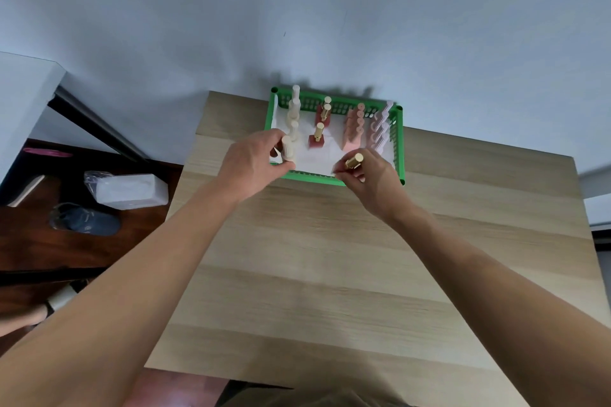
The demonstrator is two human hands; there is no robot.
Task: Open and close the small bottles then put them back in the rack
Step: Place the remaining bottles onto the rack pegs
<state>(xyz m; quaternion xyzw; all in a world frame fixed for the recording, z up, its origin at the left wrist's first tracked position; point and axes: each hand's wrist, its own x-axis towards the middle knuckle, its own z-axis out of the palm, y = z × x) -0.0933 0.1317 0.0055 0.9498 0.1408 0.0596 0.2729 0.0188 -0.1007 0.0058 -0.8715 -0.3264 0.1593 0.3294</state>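
Observation:
A green perforated rack [398,142] stands at the far edge of the wooden table [330,258], lined with white paper. Inside it are rows of small bottles: cream ones [293,109] on the left, dark red ones with gold caps [318,136], pink ones [353,129] and pale lilac ones [380,129] on the right. My left hand [254,162] grips a cream ribbed-cap bottle [287,149] at the rack's near left corner. My right hand [370,178] holds a gold-capped bottle [354,160] over the rack's near edge; its body is hidden by my fingers.
A pale wall rises right behind the rack. Left of the table, on a dark wooden floor, lie a wrapped white package [130,190], a dark slipper [87,220] and a pink object [46,152]. A white table with a black leg [96,124] stands at far left.

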